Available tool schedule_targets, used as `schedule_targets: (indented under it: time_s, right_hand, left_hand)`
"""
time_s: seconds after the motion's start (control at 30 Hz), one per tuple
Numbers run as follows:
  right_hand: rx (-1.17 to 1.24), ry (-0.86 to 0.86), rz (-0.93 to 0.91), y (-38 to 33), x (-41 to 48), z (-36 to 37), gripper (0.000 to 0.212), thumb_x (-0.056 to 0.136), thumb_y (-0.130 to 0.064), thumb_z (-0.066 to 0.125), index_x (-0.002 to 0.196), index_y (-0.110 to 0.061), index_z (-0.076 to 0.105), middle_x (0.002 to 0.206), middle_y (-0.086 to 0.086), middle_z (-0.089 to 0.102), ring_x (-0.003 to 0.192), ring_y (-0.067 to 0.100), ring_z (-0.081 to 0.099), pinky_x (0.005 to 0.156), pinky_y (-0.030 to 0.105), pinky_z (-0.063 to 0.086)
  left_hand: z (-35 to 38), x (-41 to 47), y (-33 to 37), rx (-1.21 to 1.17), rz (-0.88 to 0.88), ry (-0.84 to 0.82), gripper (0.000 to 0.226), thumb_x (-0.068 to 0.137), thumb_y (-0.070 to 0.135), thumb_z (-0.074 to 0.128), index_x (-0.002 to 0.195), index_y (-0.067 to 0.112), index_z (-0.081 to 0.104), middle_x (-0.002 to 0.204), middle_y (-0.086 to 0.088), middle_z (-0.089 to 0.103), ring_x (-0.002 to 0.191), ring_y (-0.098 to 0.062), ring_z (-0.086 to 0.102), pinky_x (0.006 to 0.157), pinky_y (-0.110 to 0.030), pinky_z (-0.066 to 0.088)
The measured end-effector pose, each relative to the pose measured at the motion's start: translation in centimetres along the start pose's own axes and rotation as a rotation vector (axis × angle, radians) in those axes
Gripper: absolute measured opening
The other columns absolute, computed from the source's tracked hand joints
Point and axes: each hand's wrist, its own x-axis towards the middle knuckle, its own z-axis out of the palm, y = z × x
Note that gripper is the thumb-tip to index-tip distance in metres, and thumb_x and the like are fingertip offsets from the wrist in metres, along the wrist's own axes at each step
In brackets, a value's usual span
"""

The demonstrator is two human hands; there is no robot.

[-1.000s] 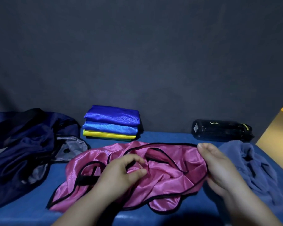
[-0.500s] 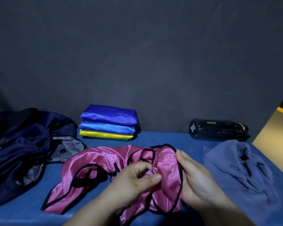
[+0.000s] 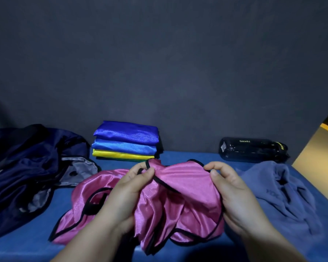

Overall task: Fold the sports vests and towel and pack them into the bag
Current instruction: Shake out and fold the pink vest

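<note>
Pinching the black-trimmed upper edge of the pink vest with left hand and right hand alike, long axis stretched side to side between the fingertips, bulk bunched below them, equally near both.

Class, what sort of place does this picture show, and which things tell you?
Probably a staged packing setup: a blue-covered table against a plain dark backdrop, with folded vests and a navy bag laid out.
</note>
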Motion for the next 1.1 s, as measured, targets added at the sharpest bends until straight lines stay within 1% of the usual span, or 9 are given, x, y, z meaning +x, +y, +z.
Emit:
schedule_targets:
  time_s: [0.07,0.17,0.4,0.47,0.57,0.77,0.83,0.93,1.1]
  right_hand:
    - [0.022,-0.051,0.012,0.0,-0.2,0.5,0.010,0.084,-0.034,0.071,0.082,-0.025,0.069,0.089,0.011,0.057,0.086,0.026,0.042,0.082,0.038,0.033]
    - [0.131,-0.168,0.067,0.8,-0.3,0.3,0.050,0.052,-0.048,0.091,0.087,-0.018,0.070,0.089,0.017,0.057,0.080,0.028,0.051,0.078,0.038,0.045]
    - [0.057,-0.237,0.046,0.1,-0.9,0.7,0.016,0.072,-0.015,0.068,0.083,-0.022,0.078,0.092,0.003,0.071,0.073,0.007,0.061,0.071,0.019,0.052]
    - [-0.027,-0.247,0.014,0.2,-0.8,0.2,0.028,0.076,-0.008,0.060,0.090,-0.026,0.078,0.100,-0.001,0.072,0.086,0.010,0.060,0.082,0.022,0.050]
    - [0.020,-0.310,0.053,0.0,-0.7,0.2,0.038,0.065,-0.027,0.085,0.101,-0.022,0.076,0.108,0.005,0.072,0.096,0.017,0.065,0.083,0.026,0.055]
    - [0.017,-0.286,0.119,-0.4,-0.8,0.7,0.084,0.058,-0.044,0.089,0.130,-0.021,0.052,0.084,0.009,0.069,0.073,0.018,0.066,0.068,0.027,0.055]
    - [0.215,-0.135,0.312,-0.2,-0.4,0.5,0.065,0.073,-0.040,0.073,0.123,-0.006,0.051,0.080,0.013,0.070,0.068,0.021,0.068,0.061,0.031,0.057]
    - [0.351,-0.106,0.644,0.2,-0.4,0.2,0.060,0.085,-0.027,0.054,0.133,0.009,0.050,0.121,0.029,0.061,0.103,0.037,0.063,0.098,0.049,0.049]
    - [0.265,-0.243,0.537,-0.4,-1.1,1.5,0.032,0.081,0.001,0.059,0.109,0.014,0.065,0.113,0.033,0.064,0.098,0.037,0.067,0.090,0.042,0.054]
  left_hand:
    - [-0.1,0.0,0.1,-0.053,-0.015,-0.066,0.059,0.055,0.024,0.091,0.107,0.010,0.066,0.101,-0.020,0.068,0.086,-0.031,0.068,0.076,-0.038,0.058]
    - [0.5,-0.6,-0.3,0.122,-0.050,-0.202,0.082,0.050,0.020,0.093,0.124,0.010,0.060,0.120,-0.017,0.067,0.108,-0.031,0.065,0.085,-0.035,0.056]
    - [1.0,-0.9,-1.1,0.270,0.052,-0.112,0.040,0.065,-0.003,0.071,0.103,0.008,0.071,0.108,-0.013,0.072,0.097,-0.022,0.070,0.075,-0.026,0.055]
    - [0.8,-0.8,-0.7,0.248,0.036,-0.111,0.035,0.067,0.000,0.072,0.101,0.007,0.072,0.108,-0.017,0.071,0.096,-0.028,0.070,0.077,-0.030,0.057]
    - [1.2,-1.0,-0.4,0.267,0.053,-0.089,0.040,0.071,-0.002,0.078,0.106,0.016,0.071,0.112,-0.003,0.072,0.103,-0.020,0.069,0.077,-0.025,0.056]
    - [1.7,-1.0,-0.5,0.169,0.026,-0.005,0.016,0.078,0.009,0.064,0.092,0.008,0.070,0.093,-0.015,0.072,0.081,-0.019,0.070,0.066,-0.023,0.056]
    - [1.5,-1.0,-0.5,0.167,0.030,0.009,0.014,0.079,0.008,0.063,0.090,0.009,0.071,0.089,-0.015,0.071,0.078,-0.019,0.069,0.068,-0.025,0.056]
    - [1.4,-0.8,-0.7,0.166,0.027,0.004,0.020,0.084,0.004,0.060,0.100,0.009,0.071,0.096,-0.016,0.072,0.082,-0.021,0.069,0.075,-0.029,0.056]
    - [1.0,-0.6,-1.3,0.399,0.052,-0.025,0.024,0.089,0.003,0.060,0.111,0.011,0.067,0.108,-0.009,0.072,0.100,-0.021,0.067,0.091,-0.028,0.053]
